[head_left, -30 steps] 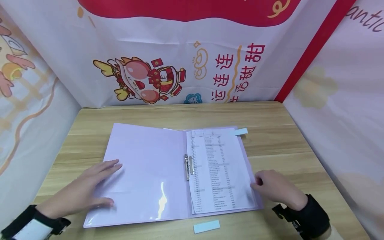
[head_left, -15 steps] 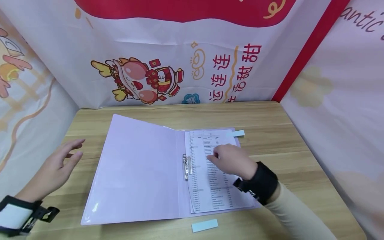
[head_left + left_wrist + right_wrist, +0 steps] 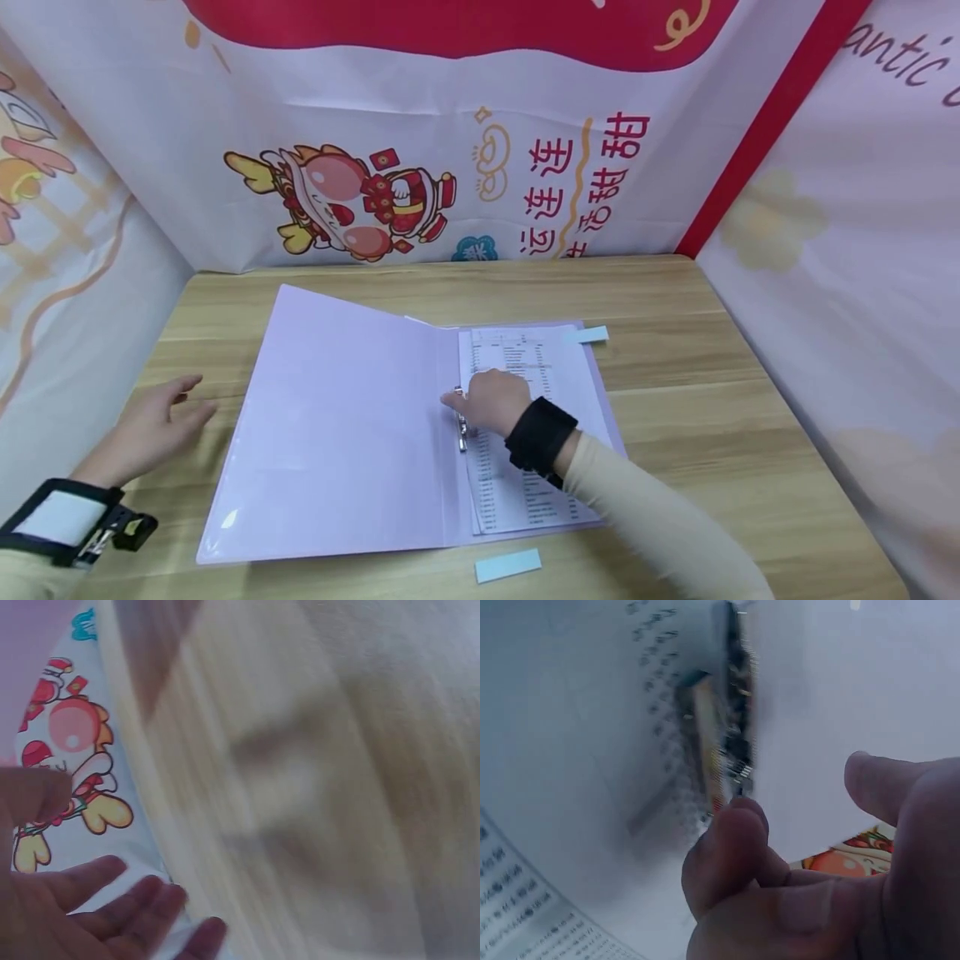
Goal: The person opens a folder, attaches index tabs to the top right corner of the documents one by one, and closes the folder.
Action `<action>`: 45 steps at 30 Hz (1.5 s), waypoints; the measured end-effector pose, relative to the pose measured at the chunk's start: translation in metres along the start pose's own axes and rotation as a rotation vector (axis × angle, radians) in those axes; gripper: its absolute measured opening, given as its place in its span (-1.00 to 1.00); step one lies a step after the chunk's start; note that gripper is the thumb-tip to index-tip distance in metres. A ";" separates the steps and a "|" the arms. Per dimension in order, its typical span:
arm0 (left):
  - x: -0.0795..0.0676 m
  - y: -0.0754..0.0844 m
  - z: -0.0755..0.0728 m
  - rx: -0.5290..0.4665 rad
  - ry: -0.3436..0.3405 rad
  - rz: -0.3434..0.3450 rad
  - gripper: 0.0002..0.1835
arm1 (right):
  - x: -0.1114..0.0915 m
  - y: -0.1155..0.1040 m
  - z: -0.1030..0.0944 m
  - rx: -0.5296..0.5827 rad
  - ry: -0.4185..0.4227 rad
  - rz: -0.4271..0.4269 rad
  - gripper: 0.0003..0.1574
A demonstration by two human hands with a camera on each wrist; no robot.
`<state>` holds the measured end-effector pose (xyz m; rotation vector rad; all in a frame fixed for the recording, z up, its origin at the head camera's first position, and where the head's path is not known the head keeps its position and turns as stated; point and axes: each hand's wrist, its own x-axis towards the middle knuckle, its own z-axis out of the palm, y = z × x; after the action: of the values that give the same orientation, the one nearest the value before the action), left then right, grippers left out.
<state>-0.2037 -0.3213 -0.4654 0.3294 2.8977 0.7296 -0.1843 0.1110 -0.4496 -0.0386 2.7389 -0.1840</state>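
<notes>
A lilac file folder (image 3: 337,425) lies spread on the table, its left cover raised a little. Printed sheets (image 3: 517,504) lie on its right side, with a metal clip (image 3: 462,433) along their left edge by the spine. My right hand (image 3: 495,400) is over the upper end of this clip and hides part of it. In the right wrist view its fingers (image 3: 731,855) are curled close to the clip's end, while the thumb (image 3: 877,787) stands apart. Left of the folder, my left hand (image 3: 153,429) hovers over the table with fingers relaxed, holding nothing.
One pale blue strip (image 3: 507,566) lies on the wooden table (image 3: 697,433) in front of the folder. Another blue strip (image 3: 591,335) sticks out at the sheets' top right corner. Printed cloth (image 3: 360,75) walls in the table at the back and both sides.
My right hand has moved left from the folder's right edge, across the sheets, to the clip. My left hand has come off the left cover, which now stands slightly higher.
</notes>
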 end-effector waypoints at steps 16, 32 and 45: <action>-0.003 -0.008 0.037 0.185 -0.103 -0.051 -0.07 | 0.012 -0.009 0.025 -0.159 0.044 0.052 -0.24; -0.009 -0.005 0.043 0.233 -0.076 -0.092 0.05 | 0.012 -0.016 0.027 -0.164 0.114 0.063 -0.44; -0.011 0.002 0.038 0.185 -0.086 -0.092 -0.14 | 0.016 -0.013 0.021 -0.086 0.152 0.014 -0.52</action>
<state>-0.1858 -0.3050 -0.4968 0.2388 2.8813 0.4229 -0.1906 0.0943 -0.4733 -0.0308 2.8969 -0.0676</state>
